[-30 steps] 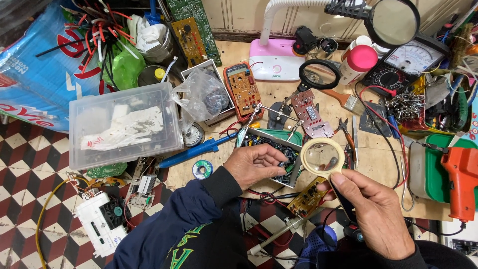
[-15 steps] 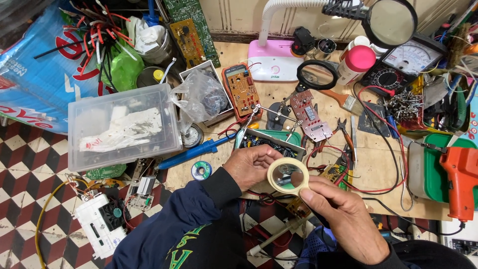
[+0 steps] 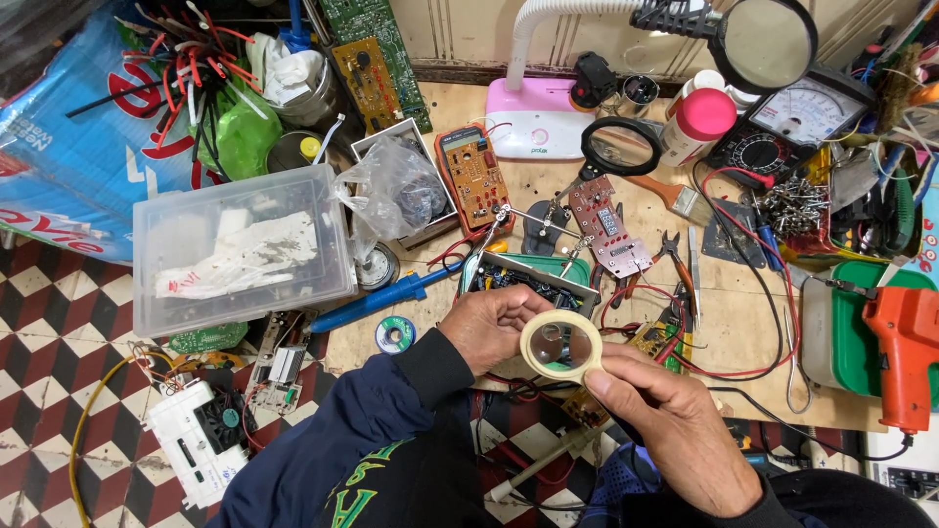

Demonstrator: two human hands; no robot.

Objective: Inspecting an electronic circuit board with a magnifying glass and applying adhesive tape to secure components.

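Gripping tape roll [image 3: 560, 345] w/ both hands, left [image 3: 496, 326], right [image 3: 665, 420]; cluttered wooden bench [image 3: 743, 332], checkered floor [image 3: 59, 323]

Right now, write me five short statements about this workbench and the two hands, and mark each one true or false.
1. Both hands hold the roll of masking tape. True: the left hand and the right hand both grip it.
2. The clear plastic box sits to the right of the orange tool. False: it is far left; the orange tool is at the right edge.
3. A red circuit board is clamped in a stand beyond the hands. True.
4. The bottle's cap is green. False: the bottle has a pink cap.
5. The left arm is bare. False: it wears a dark blue sleeve.
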